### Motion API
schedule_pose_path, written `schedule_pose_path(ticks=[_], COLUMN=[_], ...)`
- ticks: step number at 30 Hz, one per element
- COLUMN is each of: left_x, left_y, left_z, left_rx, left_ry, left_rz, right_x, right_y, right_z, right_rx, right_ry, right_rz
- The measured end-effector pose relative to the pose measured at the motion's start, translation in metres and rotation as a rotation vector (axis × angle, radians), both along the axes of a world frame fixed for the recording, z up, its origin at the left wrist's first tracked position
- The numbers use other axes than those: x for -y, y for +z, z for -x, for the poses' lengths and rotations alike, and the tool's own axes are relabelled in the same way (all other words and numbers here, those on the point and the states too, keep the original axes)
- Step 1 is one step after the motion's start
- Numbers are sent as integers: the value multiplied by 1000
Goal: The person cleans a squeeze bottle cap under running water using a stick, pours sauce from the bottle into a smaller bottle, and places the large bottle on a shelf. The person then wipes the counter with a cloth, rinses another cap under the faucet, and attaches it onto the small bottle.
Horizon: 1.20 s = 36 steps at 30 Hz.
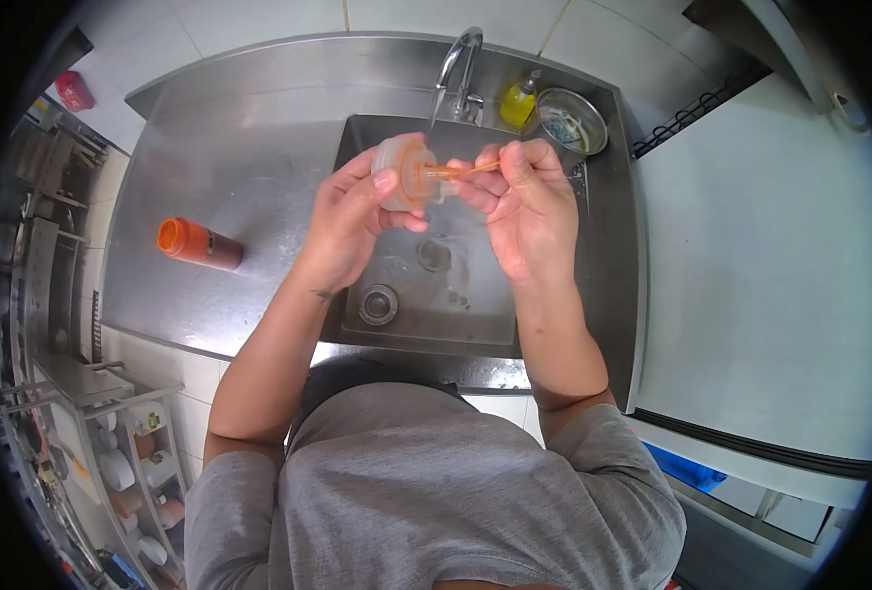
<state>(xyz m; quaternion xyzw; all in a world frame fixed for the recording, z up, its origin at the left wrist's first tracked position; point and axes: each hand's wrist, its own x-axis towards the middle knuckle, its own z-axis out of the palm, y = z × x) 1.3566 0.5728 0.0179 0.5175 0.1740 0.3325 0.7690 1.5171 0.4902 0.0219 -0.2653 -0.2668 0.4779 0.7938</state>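
Head view: a translucent, orange-stained lid (390, 157) is over the sink (480, 320), gripped between the left hand's (345, 216) thumb and fingers, presumably to steady it while the right hand's (532, 202) thumb and fingertips pinch a thin orange stick (488, 166) at its spout (441, 172). Held there, drips would likely land in the basin below the faucet (462, 61). Leftward on the counter (249, 147), well apart, an open-mouthed orange bottle (200, 245) appears upright, probably to avoid spilling.

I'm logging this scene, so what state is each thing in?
Left hand: gripping plastic part
Right hand: pinching stick
Plastic part: orange-stained
Stick: apparently touching plastic part
Orange bottle: open
Tap: seemingly running
Sink: wet
Soap bottle: upright
Bowl: contents unclear
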Motion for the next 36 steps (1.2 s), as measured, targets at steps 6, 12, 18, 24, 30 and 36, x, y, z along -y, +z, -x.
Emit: schedule_pose_path(ticks=[6, 12, 18, 24, 30, 36], left_x=[2, 5, 3, 2, 2, 2], left_y=[0, 2, -2, -2, -4, -5], left_z=[-4, -8, -5, -4, -4, -4], left_rx=[3, 9, 30, 54, 74, 70], left_ry=[0, 19, -14, -40, -91, -93], left_rz=[-9, -27, 27, 43, 52, 58], right_x=[2, 0, 1, 2, -4, -3], right_y=[1, -11, -7, -1, -15, -17], right_z=[-4, -8, -4, -5, -14, -15], right_rx=[-18, -238, 12, 116, -200, -249], right_ry=[29, 168, -38, -55, 223, 252], right_rz=[18, 97, 11, -24, -4, 7])
